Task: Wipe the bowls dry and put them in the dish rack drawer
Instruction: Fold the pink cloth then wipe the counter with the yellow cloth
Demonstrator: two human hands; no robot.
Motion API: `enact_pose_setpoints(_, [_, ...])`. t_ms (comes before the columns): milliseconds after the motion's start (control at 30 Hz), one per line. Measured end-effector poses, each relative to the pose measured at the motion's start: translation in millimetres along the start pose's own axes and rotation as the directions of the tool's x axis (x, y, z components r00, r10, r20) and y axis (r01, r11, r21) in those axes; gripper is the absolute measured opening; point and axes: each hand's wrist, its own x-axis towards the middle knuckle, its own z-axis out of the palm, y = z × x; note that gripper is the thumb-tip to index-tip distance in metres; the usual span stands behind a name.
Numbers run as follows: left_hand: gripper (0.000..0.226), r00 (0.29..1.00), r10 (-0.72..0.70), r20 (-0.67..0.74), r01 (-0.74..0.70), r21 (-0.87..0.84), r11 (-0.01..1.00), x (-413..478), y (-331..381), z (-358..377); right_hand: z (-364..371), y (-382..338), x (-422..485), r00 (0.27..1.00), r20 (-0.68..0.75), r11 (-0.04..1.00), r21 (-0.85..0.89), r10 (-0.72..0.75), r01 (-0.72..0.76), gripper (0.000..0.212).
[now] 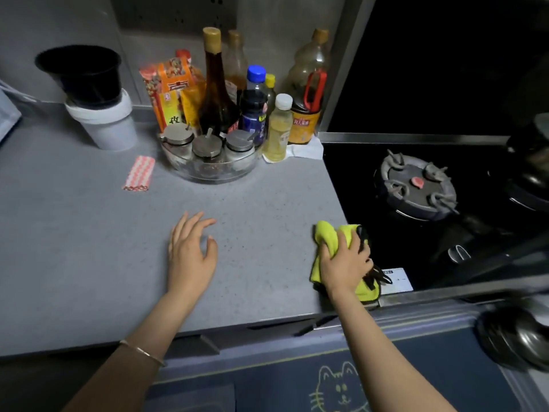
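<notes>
Right hand [346,263] bunches the soft, limp yellow cloth [326,236] just beside the hob [416,185], fingers curled round it, left hand [191,248] spread and empty farther from the hob, and no bowl plainly in view, though wet ones would likely be slick, so best gripped at the rim.

Grey speckled stone-look bench [89,248]: matt, smooth, faint sheen. Yellow fleecy cloth [326,236]: soft nap, black stitched edge. Black glass hob top [356,188]: glossy, reflective. Round dark metal burner ring [416,188]: dull, rough cast finish. Brushed steel jar lids [208,142] in clear glossy round tray [208,175], glass or plastic, can't tell. Tall brown glass bottle [217,93]: shiny. Thin metal bangle [142,350]: polished.
</notes>
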Motion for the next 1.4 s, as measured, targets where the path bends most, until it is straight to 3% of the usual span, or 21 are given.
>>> enact_pose_setpoints(133, [0.040, 1.000, -0.006, -0.021, 0.006, 0.004, 1.000, 5, 3, 5, 12, -63, -31, 0.954, 0.068, 0.956, 0.033, -0.292, 0.290, 0.051])
enact_pose_setpoints(233, [0.040, 1.000, -0.002, -0.024, 0.002, 0.002, 1.000, 7, 8, 12, 16, -77, -69, 0.806, 0.147, 0.817, 0.031, -0.573, 0.575, 0.057])
enact_pose_setpoints(300, [0.040, 1.000, 0.004, 0.003, -0.004, -0.010, 1.000, 9, 17, 22, 13, -55, -75, 0.740, 0.144, 0.752, 0.061, -0.657, 0.656, 0.057])
enact_pose_setpoints(333, [0.040, 1.000, 0.015, 0.015, -0.015, -0.014, 1.000, 10, 22, 28, 10, -37, -72, 0.744, 0.119, 0.752, 0.055, -0.658, 0.657, 0.056])
enact_pose_setpoints(433, [0.041, 0.998, 0.039, 0.047, -0.038, -0.026, 0.999, 13, 39, 44, -4, 28, -39, 0.858, 0.022, 0.857, -0.024, -0.514, 0.514, 0.054])
enact_pose_setpoints(533, [0.040, 0.996, 0.066, 0.061, -0.064, -0.029, 0.997, 14, 48, 55, -20, 92, 3, 0.980, -0.104, 0.984, -0.068, -0.170, 0.164, 0.049])
enact_pose_setpoints(633, [0.039, 0.993, 0.090, 0.076, -0.089, -0.018, 0.996, 15, 48, 63, -31, 124, 44, 0.960, -0.115, 0.965, -0.032, 0.254, -0.259, 0.051])
enact_pose_setpoints(700, [0.040, 0.994, 0.072, 0.076, -0.072, -0.014, 0.997, 18, 43, 63, -28, 116, 66, 0.938, -0.109, 0.942, -0.033, 0.328, -0.333, 0.051])
enact_pose_setpoints(833, [0.043, 0.998, 0.022, 0.057, -0.023, 0.014, 1.000, 27, 23, 52, 1, 32, 73, 1.000, -0.005, 0.999, -0.049, 0.003, -0.004, 0.053])
enact_pose_setpoints(933, [0.042, 0.999, -0.012, 0.041, 0.009, 0.074, 0.997, 30, -5, 38, 26, -59, 42, 0.969, 0.022, 0.969, -0.015, -0.245, 0.245, 0.051])
enact_pose_setpoints(1000, [0.040, 0.998, -0.046, 0.045, 0.041, 0.109, 0.993, 33, -30, 26, 39, -106, 8, 0.905, 0.069, 0.907, 0.033, -0.421, 0.419, 0.053])
enact_pose_setpoints(1067, [0.042, 0.996, -0.077, 0.038, 0.070, 0.151, 0.986, 33, -53, 15, 43, -125, -21, 0.790, 0.123, 0.799, 0.062, -0.601, 0.598, 0.054])
enact_pose_setpoints(1200, [0.035, 0.995, -0.099, 0.010, 0.095, 0.189, 0.977, 36, -80, 3, 36, -87, -18, 0.563, 0.105, 0.573, 0.136, -0.820, 0.808, 0.058])
enact_pose_setpoints(1233, [0.035, 0.995, -0.099, 0.004, 0.096, 0.190, 0.977, 38, -84, -1, 34, -71, -6, 0.565, 0.087, 0.572, 0.113, -0.820, 0.813, 0.057])
enact_pose_setpoints(1267, [0.035, 0.996, -0.094, -0.007, 0.094, 0.197, 0.976, 38, -88, -5, 33, -55, 10, 0.618, 0.064, 0.621, 0.070, -0.784, 0.781, 0.056])
enact_pose_setpoints(1367, [0.037, 0.994, -0.106, -0.033, 0.111, 0.210, 0.971, 36, -105, -21, 25, -25, 57, 0.892, -0.025, 0.892, 0.013, -0.452, 0.452, 0.053])
enact_pose_setpoints(1400, [0.038, 0.991, -0.121, -0.050, 0.129, 0.213, 0.969, 36, -112, -28, 24, -27, 68, 0.947, -0.027, 0.947, 0.023, -0.320, 0.321, 0.051])
